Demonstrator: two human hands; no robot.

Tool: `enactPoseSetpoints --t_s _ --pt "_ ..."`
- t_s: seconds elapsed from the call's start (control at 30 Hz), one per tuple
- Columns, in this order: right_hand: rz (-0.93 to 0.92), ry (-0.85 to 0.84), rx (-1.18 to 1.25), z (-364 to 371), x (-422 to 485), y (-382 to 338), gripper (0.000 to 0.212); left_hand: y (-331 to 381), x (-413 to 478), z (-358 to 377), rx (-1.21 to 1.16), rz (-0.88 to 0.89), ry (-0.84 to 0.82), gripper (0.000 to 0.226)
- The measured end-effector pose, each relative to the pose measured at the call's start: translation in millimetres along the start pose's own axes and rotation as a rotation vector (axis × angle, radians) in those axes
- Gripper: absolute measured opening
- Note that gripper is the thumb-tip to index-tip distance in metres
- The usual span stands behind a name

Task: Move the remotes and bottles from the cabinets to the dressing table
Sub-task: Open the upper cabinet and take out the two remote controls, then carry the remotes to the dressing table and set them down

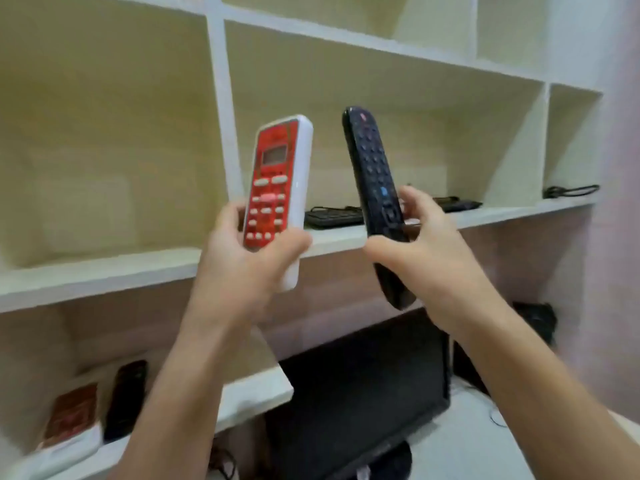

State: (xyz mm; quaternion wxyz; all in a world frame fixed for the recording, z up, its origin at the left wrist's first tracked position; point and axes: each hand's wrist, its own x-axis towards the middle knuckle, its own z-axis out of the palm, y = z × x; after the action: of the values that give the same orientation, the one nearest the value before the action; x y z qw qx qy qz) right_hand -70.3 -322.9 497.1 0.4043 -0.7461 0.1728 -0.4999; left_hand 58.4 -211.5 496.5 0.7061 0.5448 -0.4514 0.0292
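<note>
Your left hand [249, 258] gripped the red remote [277, 181] by its lower half; your right hand [426, 251] loosely pinched the black remote [377, 202] near midlength, both before the shelf [104, 268] front edge. Both appeared light, rigid, smooth; a fuller right grip was advisable.
</note>
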Motion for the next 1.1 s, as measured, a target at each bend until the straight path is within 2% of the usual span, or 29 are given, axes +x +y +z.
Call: enactPoseSetpoints --t_s 0.1,0.27,0.37,0.4,0.5,0.63,0.73,0.83,0.93,1.1 --pt "0.298 0.043 -0.010 -25.5 -84.1 54.9 0.037 -52.5 -76.3 27.0 -0.044 -0.296 -0.255 0.040" --pt "0.831 0.315 0.031 -76.7 -253.8 122.3 0.052 -111.3 -215.9 62.7 -0.049 -0.717 -0.681 0.047" --pt "1.045 0.498 0.002 -110.6 -355.1 125.6 0.047 -121.1 -287.7 80.8 -0.043 -0.892 -0.903 0.021" --pt "1.100 0.556 -0.007 -120.6 -385.5 121.5 0.046 -123.4 -309.2 86.2 -0.032 -0.916 -0.969 0.021" --pt "1.212 0.746 -0.063 -146.4 -466.5 103.5 0.048 -129.9 -365.2 102.4 0.020 -0.978 -1.151 0.042" --pt "1.288 0.988 -0.136 -170.0 -553.3 81.1 0.051 -123.8 -427.3 131.7 0.134 -0.955 -1.376 0.039" --pt "1.385 1.126 -0.287 -189.0 -610.9 73.9 0.050 -108.5 -471.0 169.3 0.214 -0.852 -1.551 0.053" --pt "1.464 1.252 -0.354 -212.7 -664.3 66.3 0.050 -88.8 -518.3 221.5 0.263 -0.736 -1.705 0.044" --pt "1.559 1.355 -0.370 -244.4 -709.7 45.8 0.045 -56.4 -570.2 275.3 0.267 -0.644 -1.815 0.040" --pt "1.653 1.432 -0.311 -319.5 -773.6 17.8 0.025 13.2 -662.4 359.5 0.206 -0.506 -1.953 0.038"
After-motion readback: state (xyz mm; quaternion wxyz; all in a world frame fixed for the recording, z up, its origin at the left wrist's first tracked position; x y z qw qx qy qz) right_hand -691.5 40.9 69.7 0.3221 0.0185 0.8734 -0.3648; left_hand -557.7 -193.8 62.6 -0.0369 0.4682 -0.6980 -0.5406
